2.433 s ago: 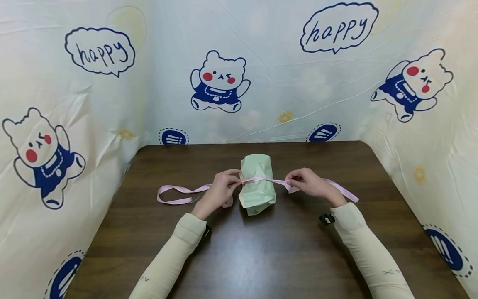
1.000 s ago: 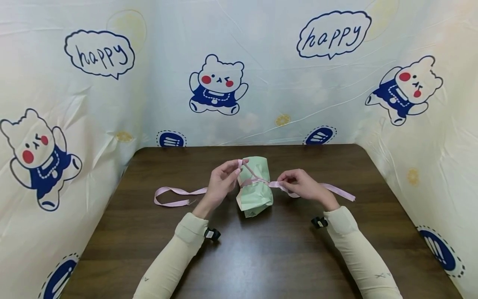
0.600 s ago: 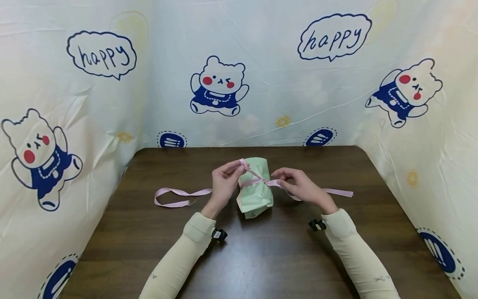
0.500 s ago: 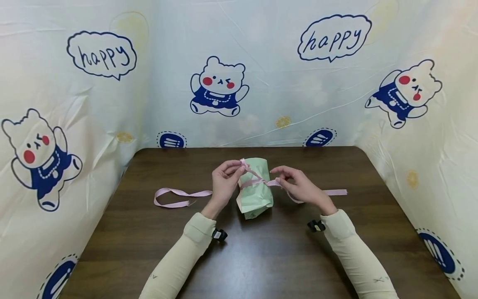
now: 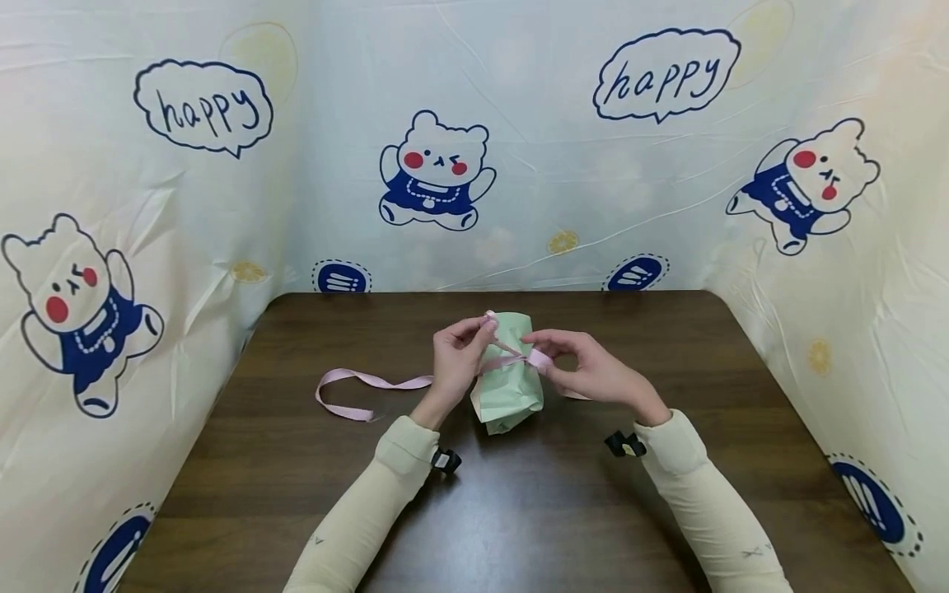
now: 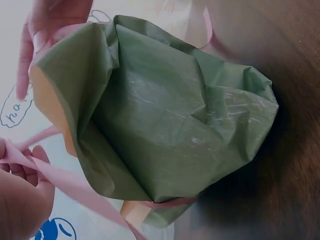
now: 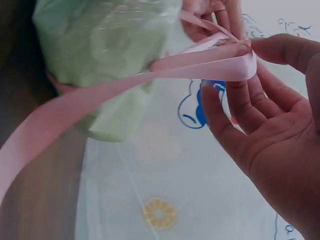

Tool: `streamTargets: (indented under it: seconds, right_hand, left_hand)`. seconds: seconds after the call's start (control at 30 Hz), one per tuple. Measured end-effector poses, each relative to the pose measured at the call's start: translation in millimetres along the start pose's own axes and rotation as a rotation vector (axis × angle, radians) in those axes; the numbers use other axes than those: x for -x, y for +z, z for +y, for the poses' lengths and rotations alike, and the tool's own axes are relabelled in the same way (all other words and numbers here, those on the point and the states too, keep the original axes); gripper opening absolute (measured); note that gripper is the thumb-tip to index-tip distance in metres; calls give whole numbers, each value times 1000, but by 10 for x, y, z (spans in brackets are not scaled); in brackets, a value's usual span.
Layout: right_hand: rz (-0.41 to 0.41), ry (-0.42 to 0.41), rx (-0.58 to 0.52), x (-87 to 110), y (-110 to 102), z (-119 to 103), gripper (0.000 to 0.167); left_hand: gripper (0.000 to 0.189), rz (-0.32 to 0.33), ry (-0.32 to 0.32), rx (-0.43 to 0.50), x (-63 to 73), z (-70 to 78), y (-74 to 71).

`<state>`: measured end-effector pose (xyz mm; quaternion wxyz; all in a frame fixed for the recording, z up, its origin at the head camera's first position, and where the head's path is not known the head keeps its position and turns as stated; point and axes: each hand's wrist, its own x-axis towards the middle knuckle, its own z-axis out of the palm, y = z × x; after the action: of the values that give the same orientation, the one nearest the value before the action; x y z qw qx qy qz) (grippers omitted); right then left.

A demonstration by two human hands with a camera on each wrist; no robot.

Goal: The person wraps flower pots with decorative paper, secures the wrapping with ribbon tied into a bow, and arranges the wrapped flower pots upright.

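A package wrapped in crinkled green paper [image 5: 510, 395] lies on the table, with a pink ribbon [image 5: 374, 380] passed round its middle and crossing on top. My left hand [image 5: 455, 354], at the package's left side, pinches one part of the ribbon and lifts it above the paper. In the right wrist view, my right hand [image 7: 275, 140] pinches a folded loop of ribbon [image 7: 205, 69] between thumb and fingers, beside the package's right side. The left wrist view shows the green paper [image 6: 160, 110] close up, its edge folded to a tan inside. The ribbon's crossing is partly hidden by my fingers.
The dark wooden table [image 5: 474, 511] carries the package and the ribbon's loose left tail, which curls near my left forearm. A patterned cloth [image 5: 541, 148] with bears and "happy" bubbles surrounds the table's back and sides. Dark wrist cameras [image 5: 446, 460] sit at both cuffs.
The left hand has raised its ribbon part and shifted right. My right hand has moved left to the package, folding its ribbon into a loop; the right tail has drawn in behind that hand.
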<state>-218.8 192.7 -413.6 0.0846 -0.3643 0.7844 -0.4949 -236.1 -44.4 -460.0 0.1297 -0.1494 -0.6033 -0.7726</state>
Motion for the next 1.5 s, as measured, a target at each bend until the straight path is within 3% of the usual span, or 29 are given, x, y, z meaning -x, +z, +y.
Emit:
streamTargets:
  seconds: [0.3, 0.57, 0.67, 0.8, 1.0, 1.23, 1.37, 1.5]
  right_hand:
    - [69, -57, 119, -95, -56, -156, 34]
    - [83, -45, 128, -157, -72, -179, 33]
    - [69, -57, 131, -172, -81, -188, 32]
    - [51, -74, 146, -196, -80, -212, 32]
    - [63, -108, 222, -264, -71, -253, 32]
    - [13, -151, 283, -361, -62, -278, 36]
    - [23, -197, 315, -411, -58, -307, 41]
    - [48, -187, 344, -461, -67, -323, 40]
  left_hand:
    - [56, -129, -79, -58, -47, 53, 95]
    - [36, -272, -108, -29, -4, 87, 118]
    - [29, -274, -86, -103, 6, 69, 67]
    - [29, -216, -34, -243, 4, 49, 15]
    - [23, -189, -77, -259, 4, 59, 54]
    - [15, -255, 17, -506, 11, 66, 108]
    - [13, -321, 86, -573, 22, 81, 116]
    - [18, -385, 110, -590, 39, 74, 112]
